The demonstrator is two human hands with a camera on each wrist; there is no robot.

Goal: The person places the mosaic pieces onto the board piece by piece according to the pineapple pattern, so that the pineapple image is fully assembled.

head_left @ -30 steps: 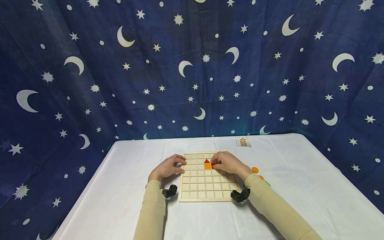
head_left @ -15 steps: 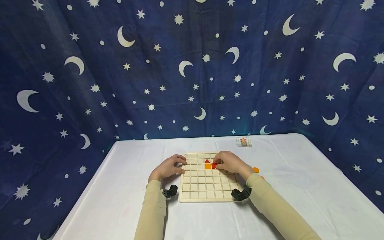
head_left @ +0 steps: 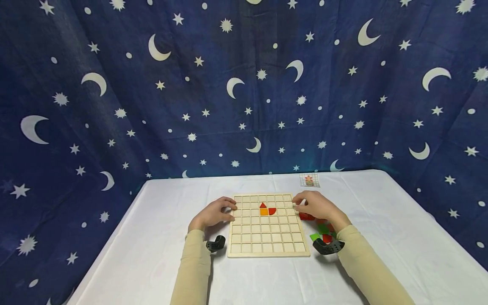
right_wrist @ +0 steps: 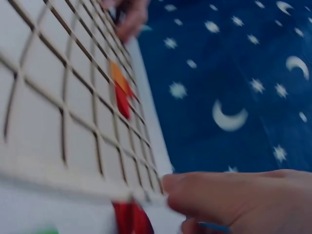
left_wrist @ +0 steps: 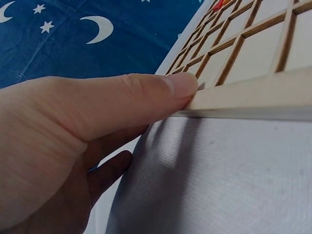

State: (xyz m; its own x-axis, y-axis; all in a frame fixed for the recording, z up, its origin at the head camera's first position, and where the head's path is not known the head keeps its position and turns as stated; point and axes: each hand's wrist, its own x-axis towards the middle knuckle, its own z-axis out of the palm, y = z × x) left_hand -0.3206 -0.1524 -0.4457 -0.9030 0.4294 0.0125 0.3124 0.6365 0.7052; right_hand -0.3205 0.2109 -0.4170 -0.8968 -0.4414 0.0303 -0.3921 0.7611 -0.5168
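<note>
A wooden grid board lies on the white table. In its upper middle sit an orange square, a red triangle above it and a red quarter-circle to its right. My left hand rests at the board's left edge; in the left wrist view its straight thumb touches the frame. At the right edge my right hand hovers with loosely bent fingers and no piece visible in them. Red pieces lie just under it; the hand and forearm partly hide the pile.
More loose pieces lie right of the board, among them a green piece and a red one. A small pattern card lies near the table's back edge. A dark blue star-patterned cloth hangs behind.
My right hand has let go of the red quarter-circle, which stays in a cell beside the orange square, and has moved right to the board's edge. The left hand has not moved.
</note>
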